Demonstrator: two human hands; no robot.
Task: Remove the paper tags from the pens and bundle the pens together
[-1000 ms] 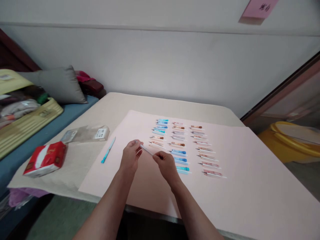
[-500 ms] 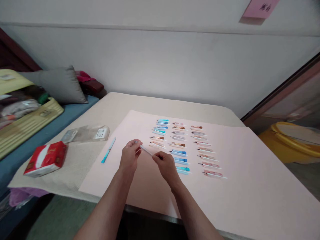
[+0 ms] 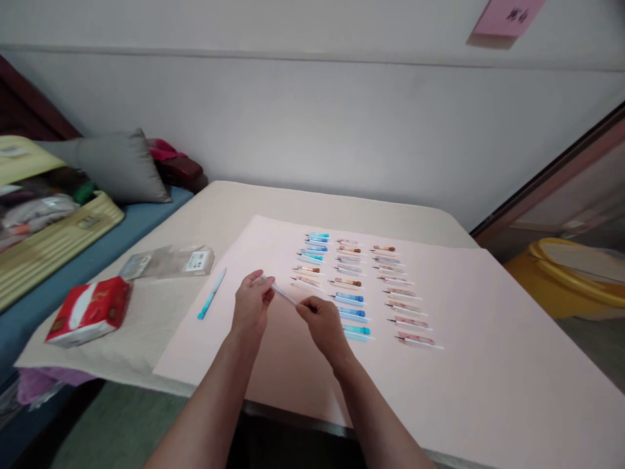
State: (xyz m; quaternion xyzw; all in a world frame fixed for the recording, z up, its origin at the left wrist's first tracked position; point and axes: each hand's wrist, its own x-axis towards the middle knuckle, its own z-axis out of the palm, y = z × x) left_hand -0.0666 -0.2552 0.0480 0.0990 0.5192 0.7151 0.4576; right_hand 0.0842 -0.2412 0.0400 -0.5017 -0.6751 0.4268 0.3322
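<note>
My left hand (image 3: 251, 303) is closed in a pinch on one end of a thin, pale, see-through stick (image 3: 284, 294), like a slim pen or refill. The fingers of my right hand (image 3: 319, 319) close on its other end. The stick slants between both hands, above the pink sheet (image 3: 288, 365). Just right of my hands lie rows of pens, among them a blue pen (image 3: 352, 312), a turquoise pen (image 3: 356, 330) and a brown-capped pen (image 3: 347, 283). Thin white sticks lie beside many of them. A single turquoise-and-white pen (image 3: 212, 294) lies to the left.
A red tissue pack (image 3: 90, 311) and a clear plastic bag with a label (image 3: 170, 262) lie on the table's left side. Beyond them are a grey cushion (image 3: 114, 166) and a yellow crate (image 3: 58, 254). A yellow tub (image 3: 561, 280) stands at the right.
The fingers of my left hand have shifted slightly on the stick, with the fingertips more spread. My right hand has moved very little. The pens on the sheet lie as before.
</note>
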